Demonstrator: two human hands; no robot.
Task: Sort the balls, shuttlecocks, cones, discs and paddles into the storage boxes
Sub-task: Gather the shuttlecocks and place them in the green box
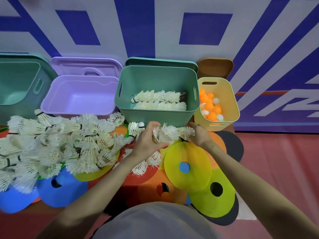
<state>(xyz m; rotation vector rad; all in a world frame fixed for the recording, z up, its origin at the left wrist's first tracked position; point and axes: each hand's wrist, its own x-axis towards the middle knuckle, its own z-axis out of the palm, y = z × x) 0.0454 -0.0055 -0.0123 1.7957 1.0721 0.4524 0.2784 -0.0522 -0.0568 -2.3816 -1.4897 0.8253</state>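
A nested row of white shuttlecocks (170, 133) lies between my two hands, just in front of the green box (155, 116). My left hand (148, 140) grips its left end with curled fingers. My right hand (198, 135) holds its right end. Inside the green box lie two stacked rows of shuttlecocks (160, 100). A big heap of loose shuttlecocks (60, 142) covers the floor at the left. The yellow box (231, 104) holds orange and white balls (211, 107). Flat yellow (188, 169), orange (165, 188) and blue (62, 187) cone discs lie on the floor near me.
An empty purple box (51, 100) with its lid behind it stands left of the green box. A larger teal box (39, 83) sits at the far left. Dark round paddles (233, 144) lie partly under the discs at the right. A blue and white wall rises behind.
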